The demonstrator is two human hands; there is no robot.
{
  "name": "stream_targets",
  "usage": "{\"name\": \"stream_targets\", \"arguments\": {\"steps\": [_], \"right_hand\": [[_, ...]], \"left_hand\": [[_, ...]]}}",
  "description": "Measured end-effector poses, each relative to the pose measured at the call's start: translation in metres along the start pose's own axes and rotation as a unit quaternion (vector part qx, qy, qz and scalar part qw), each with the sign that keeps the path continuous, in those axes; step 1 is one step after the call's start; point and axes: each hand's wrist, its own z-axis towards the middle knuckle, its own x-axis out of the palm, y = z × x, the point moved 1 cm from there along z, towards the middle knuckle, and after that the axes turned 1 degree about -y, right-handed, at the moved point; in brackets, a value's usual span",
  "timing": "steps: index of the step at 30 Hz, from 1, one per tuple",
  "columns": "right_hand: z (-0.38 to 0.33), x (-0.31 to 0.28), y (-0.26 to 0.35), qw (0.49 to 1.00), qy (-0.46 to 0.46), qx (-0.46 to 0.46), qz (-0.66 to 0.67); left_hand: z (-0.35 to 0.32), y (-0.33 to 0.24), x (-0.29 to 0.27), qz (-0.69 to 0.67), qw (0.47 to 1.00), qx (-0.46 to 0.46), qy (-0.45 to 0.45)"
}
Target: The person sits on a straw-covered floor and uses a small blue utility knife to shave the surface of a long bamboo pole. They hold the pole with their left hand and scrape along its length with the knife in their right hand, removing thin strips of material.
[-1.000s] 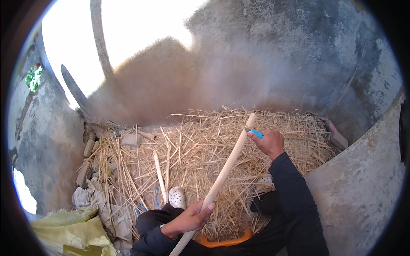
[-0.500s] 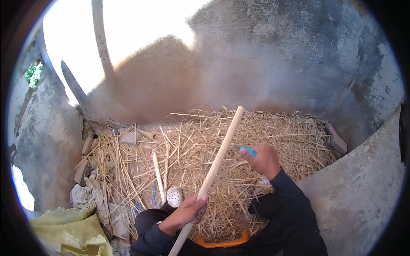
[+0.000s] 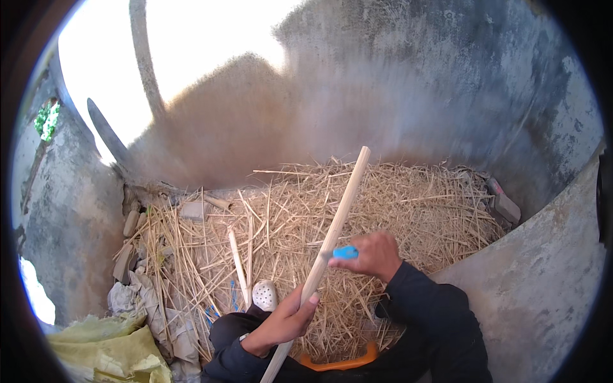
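Wooden stick: the long pale stick (image 3: 343,210) slants across in front of me, from the bottom edge between the person's forearms up and to the right, over the straw (image 3: 415,220).
Left hand: the left hand (image 3: 288,321) grips the stick low down, fingers clamped around it, thumb lying along the upper side.
Right hand: the right hand (image 3: 375,255) has its fingers closed on a small blue-handled tool (image 3: 345,253), held just above and right of the left hand.
Tool's tip: a short greyish end meets the stick's right side; it's too blurred for me to tell how deep it sits.
By the feet: a white shoe (image 3: 264,295) with holes shows near the left hand, a thinner pale stick (image 3: 238,263) lying just beyond it.
Low down: a curved orange bar (image 3: 341,364) between the forearms.
Left corner: a crumpled yellow-green sack (image 3: 124,351).
Behind: a stained grey wall (image 3: 396,96), sunlit at upper left.
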Motion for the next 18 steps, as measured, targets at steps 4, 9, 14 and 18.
{"name": "stream_targets", "arguments": {"steps": [4, 9, 14, 18], "right_hand": [[0.018, -0.007, -0.039, 0.994, 0.008, 0.107, -0.015], [-0.007, 0.005, -0.001, 0.999, 0.014, 0.033, 0.042], [0.020, -0.004, -0.054, 0.993, -0.013, 0.113, -0.015], [0.010, -0.001, -0.038, 0.993, 0.016, 0.115, 0.001]], "left_hand": [[0.006, 0.002, 0.001, 0.003, 1.000, -0.023, 0.010], [0.005, 0.003, 0.000, 0.004, 1.000, -0.018, 0.013], [-0.003, 0.008, 0.002, 0.042, 0.999, 0.007, 0.016], [-0.005, 0.007, -0.002, 0.062, 0.998, 0.002, 0.009]]}}
